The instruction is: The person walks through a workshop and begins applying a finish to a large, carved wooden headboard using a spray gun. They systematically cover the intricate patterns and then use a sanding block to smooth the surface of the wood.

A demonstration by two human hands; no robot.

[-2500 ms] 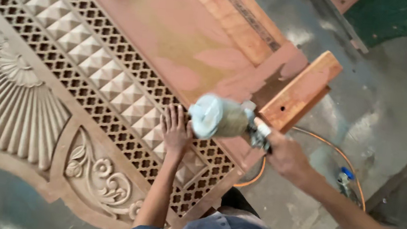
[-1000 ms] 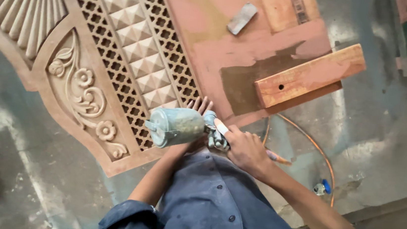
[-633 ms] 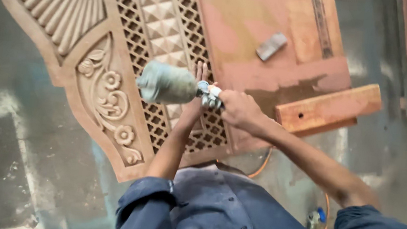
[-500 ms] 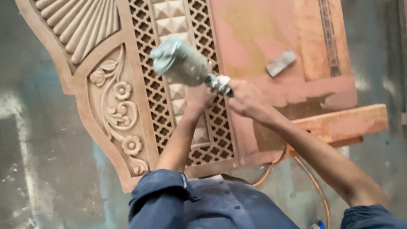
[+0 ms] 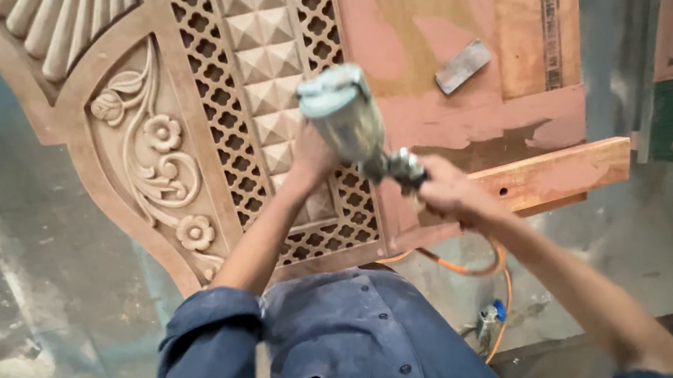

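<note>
My right hand (image 5: 453, 194) grips the handle of a spray gun whose dusty grey-green cup (image 5: 342, 114) points up and to the left. It hovers over a large carved wooden panel (image 5: 152, 138) with lattice, pyramid studs and flower scrolls. My left hand (image 5: 311, 158) rests flat on the lattice, just under the cup. An orange hose (image 5: 469, 267) runs from the gun down past my right forearm.
A wooden block (image 5: 556, 176) with a hole lies to the right of the panel. A small grey flat piece (image 5: 462, 66) sits on the reddish-primed board (image 5: 417, 32). A hose fitting with a blue valve (image 5: 492, 317) lies on the grey floor (image 5: 15, 281).
The view has swung and come closer to the panel. The spray gun and both hands have moved along the lattice, with the cup tilted up to the left.
</note>
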